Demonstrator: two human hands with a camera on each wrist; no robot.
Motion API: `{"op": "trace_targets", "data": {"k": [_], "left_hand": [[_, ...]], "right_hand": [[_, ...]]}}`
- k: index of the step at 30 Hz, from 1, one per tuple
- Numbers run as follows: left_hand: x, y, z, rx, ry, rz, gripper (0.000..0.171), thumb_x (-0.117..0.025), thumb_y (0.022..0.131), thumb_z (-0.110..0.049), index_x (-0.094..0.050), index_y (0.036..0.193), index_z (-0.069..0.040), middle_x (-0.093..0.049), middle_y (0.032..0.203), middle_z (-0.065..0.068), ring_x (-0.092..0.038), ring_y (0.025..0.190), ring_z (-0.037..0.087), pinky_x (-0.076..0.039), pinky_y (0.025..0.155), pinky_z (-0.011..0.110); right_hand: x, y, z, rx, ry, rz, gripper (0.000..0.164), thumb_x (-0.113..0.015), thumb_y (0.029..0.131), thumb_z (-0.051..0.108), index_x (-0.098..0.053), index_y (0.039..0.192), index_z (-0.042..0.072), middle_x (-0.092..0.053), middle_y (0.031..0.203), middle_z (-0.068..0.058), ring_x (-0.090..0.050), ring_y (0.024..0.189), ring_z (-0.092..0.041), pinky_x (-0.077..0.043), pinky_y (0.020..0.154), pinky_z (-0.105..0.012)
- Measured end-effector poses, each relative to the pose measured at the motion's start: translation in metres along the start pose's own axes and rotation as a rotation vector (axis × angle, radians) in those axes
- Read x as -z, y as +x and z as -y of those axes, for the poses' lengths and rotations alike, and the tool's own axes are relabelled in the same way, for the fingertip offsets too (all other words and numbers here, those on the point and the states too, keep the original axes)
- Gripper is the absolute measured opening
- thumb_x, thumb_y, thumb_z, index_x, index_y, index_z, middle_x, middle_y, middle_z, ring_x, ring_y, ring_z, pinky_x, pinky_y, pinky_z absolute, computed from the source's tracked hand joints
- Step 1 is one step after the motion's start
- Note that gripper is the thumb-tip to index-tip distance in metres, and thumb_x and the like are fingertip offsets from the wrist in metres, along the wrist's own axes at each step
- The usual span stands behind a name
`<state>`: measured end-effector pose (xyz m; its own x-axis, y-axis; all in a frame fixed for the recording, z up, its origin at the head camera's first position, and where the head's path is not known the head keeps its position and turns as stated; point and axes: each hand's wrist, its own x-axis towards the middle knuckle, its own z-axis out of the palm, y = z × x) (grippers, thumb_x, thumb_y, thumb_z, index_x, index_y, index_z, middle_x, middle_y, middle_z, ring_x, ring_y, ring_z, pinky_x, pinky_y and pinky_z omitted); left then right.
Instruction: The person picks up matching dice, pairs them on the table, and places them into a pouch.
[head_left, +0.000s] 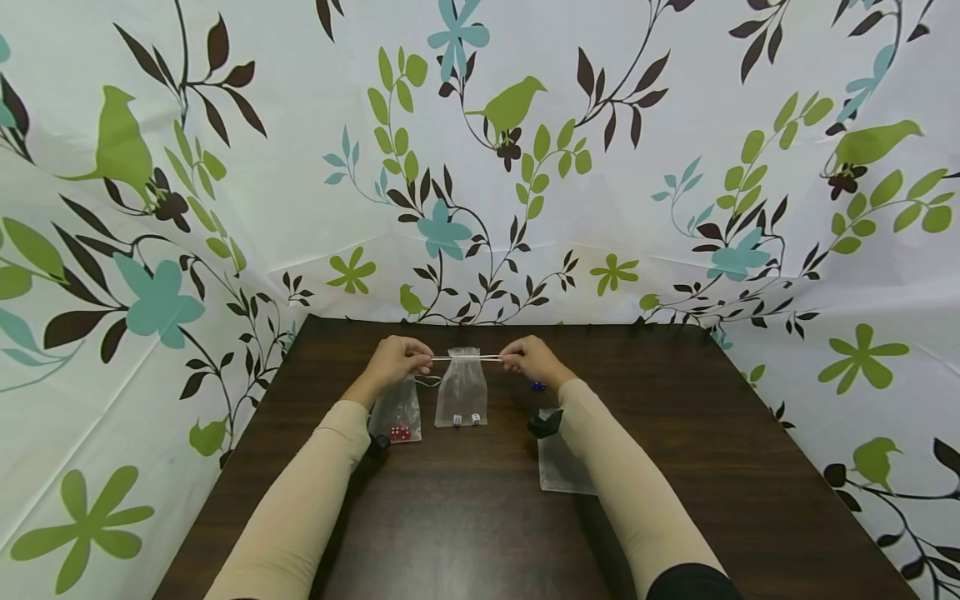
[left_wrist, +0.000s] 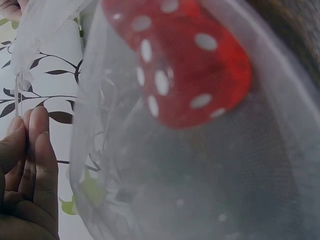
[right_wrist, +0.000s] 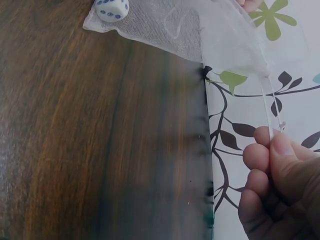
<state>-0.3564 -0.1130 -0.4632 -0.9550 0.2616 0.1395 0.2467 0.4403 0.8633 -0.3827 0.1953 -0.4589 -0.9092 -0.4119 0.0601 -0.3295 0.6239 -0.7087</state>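
Observation:
A sheer white drawstring bag (head_left: 462,392) with two white dice (head_left: 476,418) at its bottom is in the middle of the head view. My left hand (head_left: 401,358) pinches its drawstring (head_left: 442,358) on the left, and my right hand (head_left: 534,358) pinches the string's other end. The cord is stretched taut between them, and the bag's neck is gathered. In the right wrist view one white die (right_wrist: 112,9) has blue dots. Just left is a second sheer bag (head_left: 405,408) holding red dice (head_left: 400,433); those dice (left_wrist: 185,65) fill much of the left wrist view.
Another sheer bag (head_left: 562,462) lies flat, partly under my right forearm. Dark blue dice (head_left: 538,386) sit on the dark wood table (head_left: 450,525) beside my right wrist. A patterned curtain (head_left: 300,192) borders the table's far edge.

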Motion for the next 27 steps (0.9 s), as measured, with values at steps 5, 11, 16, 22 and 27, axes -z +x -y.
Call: {"op": "trace_targets", "data": {"k": [5, 11, 16, 22, 27], "left_hand": [[0.000, 0.000, 0.001, -0.006, 0.037, -0.014, 0.011, -0.069, 0.095, -0.002, -0.076, 0.101, 0.005, -0.076, 0.089, 0.016, -0.075, 0.075, 0.021, -0.059, 0.067, 0.033], [-0.002, 0.001, 0.000, 0.000, 0.007, -0.008, 0.010, -0.068, 0.095, 0.001, -0.075, 0.100, 0.007, -0.076, 0.089, 0.018, -0.075, 0.075, 0.023, -0.060, 0.068, 0.033], [-0.003, 0.001, 0.004, 0.001, 0.043, -0.016, 0.014, -0.068, 0.097, -0.003, -0.074, 0.105, 0.006, -0.076, 0.089, 0.017, -0.075, 0.076, 0.027, -0.059, 0.066, 0.031], [-0.001, 0.001, 0.006, -0.034, 0.207, -0.058, 0.023, -0.064, 0.101, -0.014, -0.073, 0.115, 0.002, -0.075, 0.087, 0.018, -0.071, 0.072, 0.025, -0.053, 0.060, 0.031], [-0.002, 0.003, -0.002, -0.114, 0.373, -0.114, 0.020, -0.064, 0.101, -0.014, -0.076, 0.111, -0.003, -0.075, 0.103, 0.016, -0.067, 0.078, 0.024, -0.053, 0.072, 0.043]], "right_hand": [[0.001, -0.002, -0.003, -0.015, -0.011, -0.004, 0.016, -0.065, 0.098, 0.005, -0.075, 0.104, -0.007, -0.074, 0.085, -0.012, -0.069, 0.086, -0.037, -0.054, 0.068, -0.027], [0.001, -0.003, -0.005, -0.040, 0.006, -0.013, 0.014, -0.066, 0.098, 0.005, -0.076, 0.102, -0.004, -0.074, 0.084, -0.011, -0.069, 0.082, -0.032, -0.053, 0.067, -0.026], [0.000, -0.003, -0.007, 0.003, -0.008, 0.007, 0.018, -0.065, 0.099, 0.005, -0.074, 0.111, -0.005, -0.075, 0.090, -0.013, -0.071, 0.084, -0.025, -0.056, 0.073, -0.029], [0.000, -0.006, -0.010, 0.023, -0.066, 0.015, 0.032, -0.059, 0.102, 0.002, -0.063, 0.132, -0.007, -0.074, 0.113, -0.016, -0.072, 0.099, -0.026, -0.056, 0.088, -0.039], [0.008, -0.013, -0.017, 0.035, -0.158, -0.042, 0.032, -0.056, 0.102, -0.001, -0.062, 0.133, -0.006, -0.070, 0.123, -0.017, -0.066, 0.115, -0.032, -0.051, 0.097, -0.046]]}}
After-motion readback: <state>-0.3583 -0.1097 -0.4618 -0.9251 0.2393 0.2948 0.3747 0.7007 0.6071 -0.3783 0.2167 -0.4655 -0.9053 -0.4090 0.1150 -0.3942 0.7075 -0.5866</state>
